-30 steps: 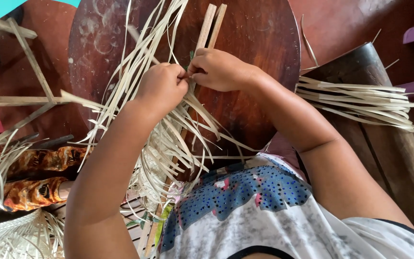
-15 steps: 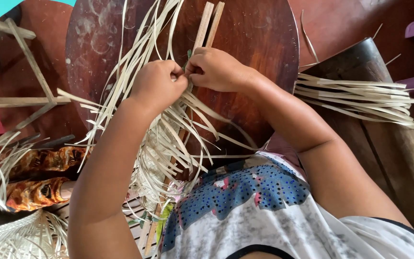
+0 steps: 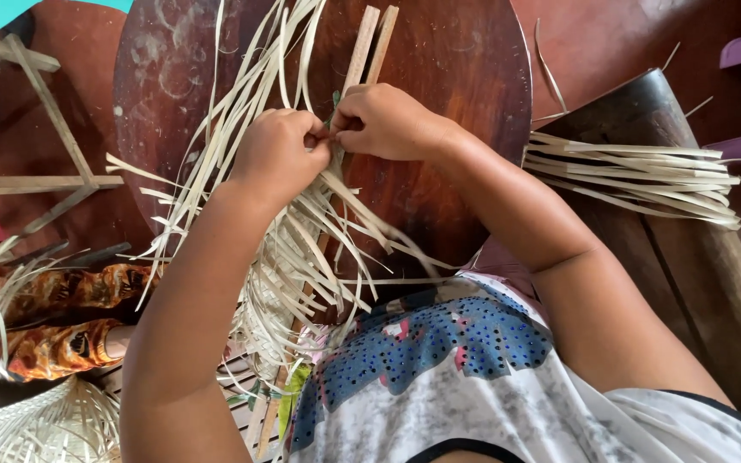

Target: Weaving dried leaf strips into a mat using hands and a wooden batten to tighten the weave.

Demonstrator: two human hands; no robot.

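A partly woven piece of pale bamboo strips (image 3: pixel 289 257) lies across a round dark wooden board (image 3: pixel 448 77), its loose ends fanning up and to the left. My left hand (image 3: pixel 278 154) pinches strips at the weave's upper edge. My right hand (image 3: pixel 383 123) meets it fingertip to fingertip, gripping strips beside two long flat wooden slats (image 3: pixel 372 45) that run under the weave. Where exactly the fingers hold is hidden between the two hands.
A bundle of cut bamboo strips (image 3: pixel 636 176) rests on a dark wooden bench (image 3: pixel 696 257) at right. A wooden frame (image 3: pixel 45 163) lies on the red floor at left. Patterned orange cloth (image 3: pixel 62 321) and a woven basket (image 3: pixel 36 424) sit lower left.
Both hands have shifted slightly up and left on the weave, staying pinched together. The loose strips below them have swayed a little.
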